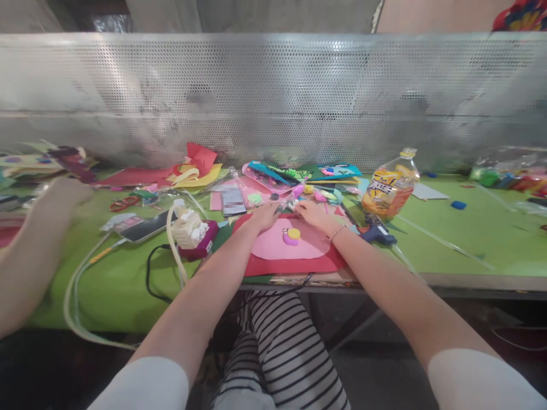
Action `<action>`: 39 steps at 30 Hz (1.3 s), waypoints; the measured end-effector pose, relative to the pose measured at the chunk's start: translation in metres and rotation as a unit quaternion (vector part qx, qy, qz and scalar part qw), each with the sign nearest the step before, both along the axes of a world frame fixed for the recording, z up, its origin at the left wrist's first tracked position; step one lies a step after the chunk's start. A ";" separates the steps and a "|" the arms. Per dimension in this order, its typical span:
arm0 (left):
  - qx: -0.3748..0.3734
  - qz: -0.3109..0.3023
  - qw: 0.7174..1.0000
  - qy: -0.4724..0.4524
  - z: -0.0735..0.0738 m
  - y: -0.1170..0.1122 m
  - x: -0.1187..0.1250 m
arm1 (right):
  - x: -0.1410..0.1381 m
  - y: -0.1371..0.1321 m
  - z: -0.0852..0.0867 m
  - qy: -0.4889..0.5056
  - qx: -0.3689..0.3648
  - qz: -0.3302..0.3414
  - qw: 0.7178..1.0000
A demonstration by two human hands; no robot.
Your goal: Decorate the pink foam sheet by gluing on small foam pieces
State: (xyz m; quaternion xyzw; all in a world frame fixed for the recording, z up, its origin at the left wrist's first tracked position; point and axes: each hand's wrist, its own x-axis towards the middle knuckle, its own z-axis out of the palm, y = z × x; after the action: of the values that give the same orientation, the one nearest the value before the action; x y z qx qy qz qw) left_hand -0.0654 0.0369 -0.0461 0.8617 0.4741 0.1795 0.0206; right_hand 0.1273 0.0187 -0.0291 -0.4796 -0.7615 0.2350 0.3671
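Observation:
Both my arms reach forward over a green table (448, 245). My left hand (265, 216) and my right hand (314, 214) meet at the far edge of a red foam sheet (294, 265). Their fingertips pinch together around something small that I cannot make out. On the red sheet lies a pink foam oval (273, 246) with a small yellow and pink snail shape (291, 236) on it. Just beyond the hands lies a heap of coloured foam cut-outs (299, 176).
A blue glue gun (378, 233) and an orange drink bottle (390, 187) sit to the right. A phone (147, 226), a cream and purple object (193, 232) and tubing (77, 290) lie left. Another person's arm (29, 239) reaches in at far left. A perforated metal screen (273, 97) backs the table.

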 end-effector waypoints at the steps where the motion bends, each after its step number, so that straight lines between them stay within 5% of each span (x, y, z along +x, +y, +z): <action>1: 0.001 0.000 1.000 0.003 -0.001 0.001 0.000 | 0.001 -0.001 0.002 -0.020 0.001 -0.006 1.000; 18: -0.024 0.074 0.997 0.015 0.002 0.007 -0.012 | 0.023 -0.010 0.025 -0.162 0.080 -0.110 0.977; 25: -0.034 0.065 0.997 -0.006 0.003 0.004 -0.013 | 0.025 -0.006 0.024 -0.054 0.037 -0.071 0.995; 33: -0.036 0.073 0.997 -0.012 0.005 0.001 -0.014 | 0.022 -0.013 0.028 0.006 0.004 -0.116 0.993; 39: -0.037 0.070 0.997 -0.015 0.006 0.000 -0.013 | 0.020 -0.007 0.022 0.167 -0.075 -0.053 0.982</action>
State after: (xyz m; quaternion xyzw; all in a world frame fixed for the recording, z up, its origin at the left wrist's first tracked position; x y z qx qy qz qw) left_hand -0.0786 0.0366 -0.0402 0.8224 0.5390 0.1758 0.0471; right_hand 0.1474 0.0114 -0.0073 -0.4995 -0.6435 0.3486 0.4635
